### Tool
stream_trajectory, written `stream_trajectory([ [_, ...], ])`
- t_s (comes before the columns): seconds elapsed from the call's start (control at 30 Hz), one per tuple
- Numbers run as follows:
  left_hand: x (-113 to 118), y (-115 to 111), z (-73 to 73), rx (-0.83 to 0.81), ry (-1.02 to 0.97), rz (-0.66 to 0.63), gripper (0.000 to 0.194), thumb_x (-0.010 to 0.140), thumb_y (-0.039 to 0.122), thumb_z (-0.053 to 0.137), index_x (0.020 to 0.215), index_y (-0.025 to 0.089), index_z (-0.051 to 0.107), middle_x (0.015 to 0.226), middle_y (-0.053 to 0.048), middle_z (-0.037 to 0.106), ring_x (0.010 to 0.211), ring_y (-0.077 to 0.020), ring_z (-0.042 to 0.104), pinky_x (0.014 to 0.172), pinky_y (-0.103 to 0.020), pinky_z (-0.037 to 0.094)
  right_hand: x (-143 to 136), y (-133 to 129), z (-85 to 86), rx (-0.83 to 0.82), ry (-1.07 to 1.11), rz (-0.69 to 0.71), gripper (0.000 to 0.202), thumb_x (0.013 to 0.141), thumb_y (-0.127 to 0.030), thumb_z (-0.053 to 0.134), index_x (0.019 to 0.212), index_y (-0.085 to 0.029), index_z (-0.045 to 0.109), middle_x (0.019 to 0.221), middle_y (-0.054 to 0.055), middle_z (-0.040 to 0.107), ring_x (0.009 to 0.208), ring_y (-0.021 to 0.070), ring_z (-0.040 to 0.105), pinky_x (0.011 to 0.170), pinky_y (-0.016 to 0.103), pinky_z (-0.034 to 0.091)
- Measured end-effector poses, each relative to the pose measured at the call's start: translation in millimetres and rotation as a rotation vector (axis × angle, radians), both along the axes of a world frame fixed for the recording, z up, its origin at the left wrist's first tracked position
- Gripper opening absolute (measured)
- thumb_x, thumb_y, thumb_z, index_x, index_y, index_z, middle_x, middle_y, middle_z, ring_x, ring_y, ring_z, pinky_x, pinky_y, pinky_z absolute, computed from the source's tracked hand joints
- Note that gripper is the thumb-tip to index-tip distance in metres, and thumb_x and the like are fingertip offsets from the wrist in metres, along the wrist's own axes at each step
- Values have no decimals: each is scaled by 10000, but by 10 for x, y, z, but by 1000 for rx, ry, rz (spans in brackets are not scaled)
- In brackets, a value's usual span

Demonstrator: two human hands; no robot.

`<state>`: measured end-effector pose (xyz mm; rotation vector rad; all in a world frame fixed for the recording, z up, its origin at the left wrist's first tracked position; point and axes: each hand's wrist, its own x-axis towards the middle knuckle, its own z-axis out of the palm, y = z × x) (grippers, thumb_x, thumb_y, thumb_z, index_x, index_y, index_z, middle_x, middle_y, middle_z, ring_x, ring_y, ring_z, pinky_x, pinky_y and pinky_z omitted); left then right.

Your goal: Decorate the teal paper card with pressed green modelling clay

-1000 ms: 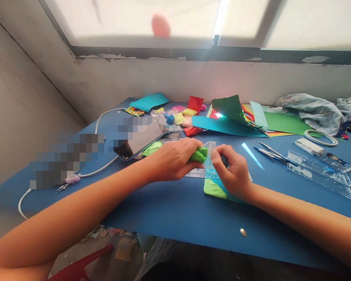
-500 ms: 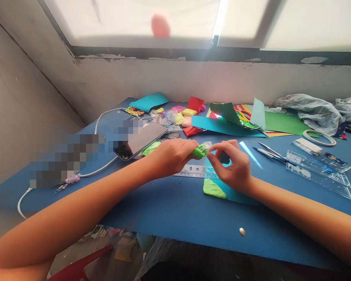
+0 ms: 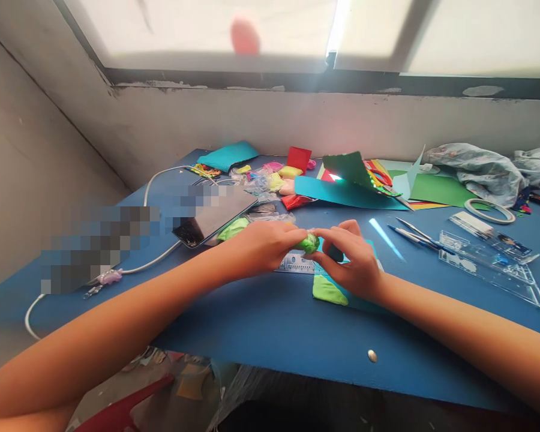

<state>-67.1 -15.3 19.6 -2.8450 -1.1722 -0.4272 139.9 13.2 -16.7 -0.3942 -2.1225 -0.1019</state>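
Note:
My left hand (image 3: 272, 245) is closed around a lump of bright green modelling clay in clear plastic (image 3: 311, 242), whose end sticks out past the thumb. My right hand (image 3: 353, 255) pinches that end between thumb and forefinger. Below the hands a blue card (image 3: 364, 300) lies on the table, with a flat light-green clay piece (image 3: 329, 291) on its left corner. A clear ruler (image 3: 297, 262) shows partly under my left hand. Behind my right fingers is a dark rounded thing, mostly hidden. More green clay (image 3: 234, 229) lies left of my left hand.
A dark-screened device (image 3: 220, 216) with a white cable is at left. Clay packets (image 3: 290, 172), coloured card (image 3: 351, 193) and cloth (image 3: 486, 171) lie along the back. Pens (image 3: 418, 237), clear stencils (image 3: 495, 270) and a tape roll (image 3: 490, 211) are at right.
My right fingers have moved slightly left and now press on the clay's end, where loose plastic showed before. The clay's visible end looks rounder. A pale card at the back has tilted.

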Motion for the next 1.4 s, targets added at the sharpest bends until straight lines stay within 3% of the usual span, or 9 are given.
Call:
stream_trajectory([
  [0.17,26,-13,-36,-50,65,24,191,866,81,434,929,181,584,771,-25,629,680,-160,569,549,-242,317,2,-14,62,29,-82,33,107,943,-179,519,1050,-174,510,611,-39,575,504,116,464,624,299,362],
  [0.4,-93,100,82,-107,-102,-34,227,931,129,355,924,179,576,786,-40,624,726,-166,567,600,-252,338,49,84,313,38,-162,37,92,919,-130,515,982,-188,482,589,-51,515,505,114,436,622,288,336],
  [0.57,-109,44,211,-332,-264,-43,174,955,267,417,851,186,530,785,-26,597,714,-162,543,626,-247,356,48,80,395,-8,-159,40,57,942,-192,530,975,-194,483,608,-47,541,492,104,421,665,299,344],
  [0.73,-19,-42,160,-571,-363,-25,239,957,372,412,804,196,463,737,-2,539,658,-150,491,606,-246,347,-31,16,394,-70,-219,57,73,984,-206,463,918,-206,493,598,-53,541,501,99,433,665,286,335],
  [0.9,3,23,110,-547,-552,-36,246,939,265,363,703,203,392,641,24,423,594,-127,379,586,-247,306,25,99,476,-105,-256,71,57,960,-179,493,910,-204,499,609,-48,545,518,100,454,656,284,347],
  [1.07,-13,82,134,-493,-631,9,281,947,260,379,673,201,365,607,40,374,561,-114,342,572,-249,282,214,329,479,-79,-135,-57,74,903,-164,560,866,-218,526,610,-37,581,500,110,452,606,284,383],
  [1.17,-30,84,141,-487,-670,53,319,948,296,379,647,207,317,594,46,340,554,-110,330,566,-249,279,318,394,479,-231,12,-216,92,887,-204,574,801,-227,548,603,-22,582,499,122,456,505,272,365],
  [1.23,-40,75,160,-522,-680,98,340,952,341,376,645,209,318,604,44,342,567,-112,334,572,-249,293,340,376,511,-438,83,-257,102,897,-284,568,813,-227,572,582,-26,556,472,117,449,473,273,356],
  [1.4,-43,41,252,-713,-675,159,348,931,494,405,774,191,471,727,11,474,680,-139,439,630,-262,377,231,292,579,-1077,281,-13,261,883,-449,552,996,-214,572,616,-40,545,469,122,521,464,283,425],
])
